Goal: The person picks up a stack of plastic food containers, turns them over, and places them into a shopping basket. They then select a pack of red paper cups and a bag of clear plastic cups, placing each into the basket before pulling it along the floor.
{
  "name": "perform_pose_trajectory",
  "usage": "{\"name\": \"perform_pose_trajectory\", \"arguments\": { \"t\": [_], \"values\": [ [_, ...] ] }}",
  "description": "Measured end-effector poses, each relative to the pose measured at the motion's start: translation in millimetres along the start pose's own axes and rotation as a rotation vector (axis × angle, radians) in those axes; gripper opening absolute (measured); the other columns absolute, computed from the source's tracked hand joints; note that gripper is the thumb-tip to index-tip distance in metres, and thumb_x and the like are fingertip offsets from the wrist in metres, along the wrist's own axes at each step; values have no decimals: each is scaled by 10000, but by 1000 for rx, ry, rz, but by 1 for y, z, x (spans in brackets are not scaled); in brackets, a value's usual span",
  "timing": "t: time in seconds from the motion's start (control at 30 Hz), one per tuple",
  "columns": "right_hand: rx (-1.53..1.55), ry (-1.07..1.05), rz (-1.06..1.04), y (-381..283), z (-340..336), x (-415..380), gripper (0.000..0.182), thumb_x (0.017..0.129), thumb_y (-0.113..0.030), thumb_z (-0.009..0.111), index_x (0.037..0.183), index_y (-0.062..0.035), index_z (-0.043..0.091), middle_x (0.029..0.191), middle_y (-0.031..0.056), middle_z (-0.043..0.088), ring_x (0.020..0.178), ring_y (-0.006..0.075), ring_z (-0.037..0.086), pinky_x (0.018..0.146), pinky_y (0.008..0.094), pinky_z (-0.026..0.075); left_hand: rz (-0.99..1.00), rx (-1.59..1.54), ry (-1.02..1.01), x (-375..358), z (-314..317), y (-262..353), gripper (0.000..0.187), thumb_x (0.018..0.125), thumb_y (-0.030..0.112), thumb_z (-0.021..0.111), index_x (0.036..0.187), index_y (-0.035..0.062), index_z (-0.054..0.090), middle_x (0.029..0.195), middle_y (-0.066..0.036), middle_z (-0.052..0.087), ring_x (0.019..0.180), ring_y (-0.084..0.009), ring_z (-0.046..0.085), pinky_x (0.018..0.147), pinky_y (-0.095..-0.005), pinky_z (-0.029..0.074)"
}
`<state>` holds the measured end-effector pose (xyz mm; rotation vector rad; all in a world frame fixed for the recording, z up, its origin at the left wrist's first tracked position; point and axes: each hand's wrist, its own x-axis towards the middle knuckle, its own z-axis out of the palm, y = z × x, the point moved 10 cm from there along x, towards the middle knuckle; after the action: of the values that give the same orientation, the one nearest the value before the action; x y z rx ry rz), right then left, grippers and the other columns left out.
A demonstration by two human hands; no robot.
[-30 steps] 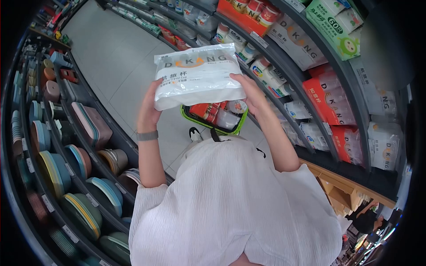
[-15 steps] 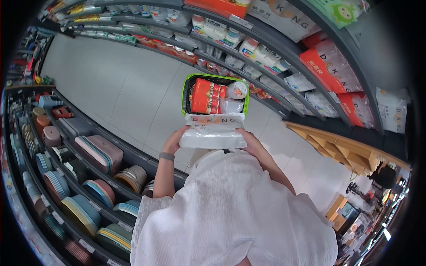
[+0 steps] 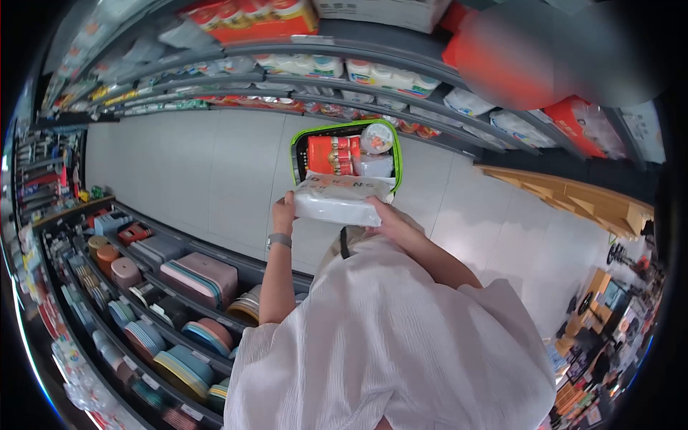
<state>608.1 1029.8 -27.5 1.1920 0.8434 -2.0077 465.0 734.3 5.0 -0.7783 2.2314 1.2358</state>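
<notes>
A white plastic package [image 3: 331, 198] with orange and dark lettering is held level in front of my body. My left hand [image 3: 285, 208] grips its left end, and my right hand [image 3: 385, 217] grips its right end. Just beyond it, a black basket with a bright green rim [image 3: 398, 154] is partly covered by the package. Inside the basket are a red package [image 3: 330, 155], a round clear-lidded tub [image 3: 377, 138] and a whitish translucent item [image 3: 374, 166].
Shelves of packaged goods [image 3: 390, 77] run along the far side. Lower shelves at left hold bowls [image 3: 183, 369] and a pink box [image 3: 201, 278]. A wooden rack [image 3: 566, 201] stands at right. Grey floor tiles [image 3: 244, 158] lie between.
The view has turned. The package is now tilted, its right end lower, and it overlaps the basket's near edge. Both hands have kept hold of it.
</notes>
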Motion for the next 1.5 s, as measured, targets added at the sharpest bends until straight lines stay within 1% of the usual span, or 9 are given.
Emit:
{"name": "perform_pose_trajectory", "arguments": {
  "t": [0.07,0.23,0.57,0.83,1.13,1.23,1.4,1.47,1.5],
  "values": [
    [-15,-13,78,15,-4,21,406,927,-479,586,1164,-151,618,970,72,677,838,237,638,593,376,488,-16,45,3,27,16,-29,652,935,494,581,950,-149,683,846,-216,709,746,-268,722,613,-369,596],
    [118,3,161,47,-12,54,406,938,-495,578,1160,-156,617,937,68,663,785,227,610,553,371,462,-93,359,91,58,12,-62,709,947,534,563,957,-166,675,828,-274,705,688,-346,731,593,-417,596],
    [263,154,149,84,29,76,506,917,-526,573,1200,-109,608,958,116,676,724,277,661,568,389,514,62,443,-97,122,11,-1,608,916,470,637,1008,-128,693,868,-238,720,725,-303,739,575,-381,591],
    [620,372,35,136,86,148,575,915,-532,568,1317,-122,534,1098,123,679,814,303,691,615,382,517,477,663,-258,207,69,66,577,874,433,680,1139,-79,692,1091,-274,713,1094,-414,667,994,-410,495],
    [949,388,-151,132,127,206,508,997,-447,568,1393,-145,471,1202,80,649,916,263,678,690,346,518,540,788,-578,271,157,86,485,893,373,681,1131,-49,703,1090,-225,730,1043,-320,701,931,-363,512],
    [986,461,-251,117,117,218,470,969,-411,618,1335,-141,500,1089,72,658,837,217,674,611,321,502,500,712,-649,298,173,79,449,908,336,680,1146,-44,702,1082,-213,735,1010,-288,702,909,-343,513],
    [866,582,-307,118,111,267,605,980,-355,644,1464,-112,374,1257,87,622,945,237,688,727,400,587,567,649,-700,321,200,75,408,912,275,712,1188,-24,680,1069,-202,732,980,-295,699,924,-345,510],
    [804,532,-256,129,120,292,646,986,-331,632,1502,-106,317,1308,115,602,996,267,686,813,445,606,830,936,-608,320,206,71,443,888,284,749,1201,-8,639,1114,-207,706,1031,-315,683,943,-377,513],
    [770,496,-246,129,124,303,622,993,-304,630,1498,-125,315,1357,120,555,1100,283,638,818,486,600,751,955,-631,322,208,56,494,863,300,777,1226,18,594,1175,-222,669,1103,-350,653,960,-411,511]
  ]
}}
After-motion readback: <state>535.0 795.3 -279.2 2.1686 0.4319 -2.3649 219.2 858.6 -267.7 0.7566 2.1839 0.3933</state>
